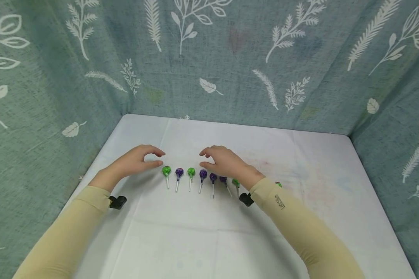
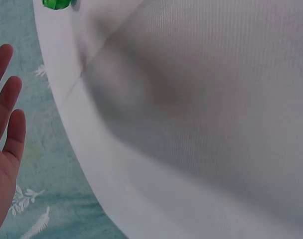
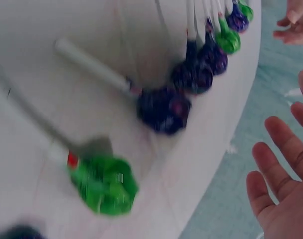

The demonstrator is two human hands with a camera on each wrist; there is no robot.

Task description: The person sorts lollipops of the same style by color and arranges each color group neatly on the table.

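Observation:
Several lollipops in green and purple wrappers lie in a row on the white cloth, white sticks toward the person. At the row's left end is a green lollipop (image 1: 166, 171), then a purple lollipop (image 1: 179, 172) and another green one. My left hand (image 1: 137, 159) is beside that end, fingers loosely bent and holding nothing. Over the right half of the row, my right hand (image 1: 227, 161) also holds nothing, its fingers relaxed. Below it in the right wrist view are a green lollipop (image 3: 105, 185) and a purple one. The right forearm partly hides that end; a green wrapper (image 1: 278, 184) shows past the sleeve.
A white cloth (image 1: 181, 240) covers the table. Blue-green curtains (image 1: 209, 58) with white leaf prints rise behind it and at both sides. Black wrist-worn devices (image 1: 117, 202) show under both forearms.

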